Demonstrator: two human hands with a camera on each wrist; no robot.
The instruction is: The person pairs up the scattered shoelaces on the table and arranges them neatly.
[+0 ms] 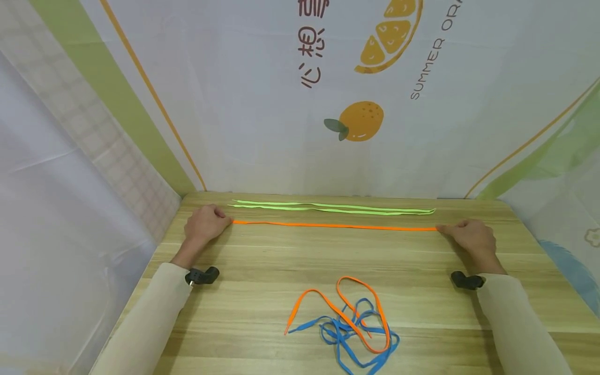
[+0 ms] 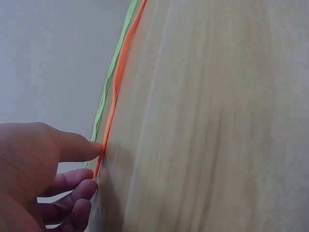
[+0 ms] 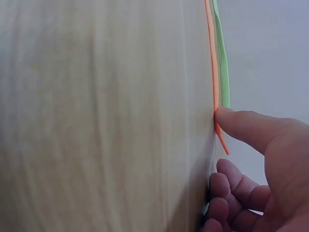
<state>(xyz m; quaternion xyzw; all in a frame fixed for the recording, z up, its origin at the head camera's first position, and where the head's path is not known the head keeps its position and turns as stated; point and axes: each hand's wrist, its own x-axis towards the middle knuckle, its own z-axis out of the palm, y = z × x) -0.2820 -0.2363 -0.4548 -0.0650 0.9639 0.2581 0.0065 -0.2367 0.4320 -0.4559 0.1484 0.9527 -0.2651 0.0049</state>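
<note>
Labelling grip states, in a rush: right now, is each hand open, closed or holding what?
Left hand: thumb on the straight orange lace; pinching or pressing, can't tell.
Right hand: open, thumb touching the same lace near its other end.

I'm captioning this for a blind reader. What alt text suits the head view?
A left hand and a right hand touch opposite ends of a flat orange fabric lace laid straight across a wood-grain table. Behind it run two light-green lace strands; in front, a second orange lace lies looped among tangled blue lacing.
</note>
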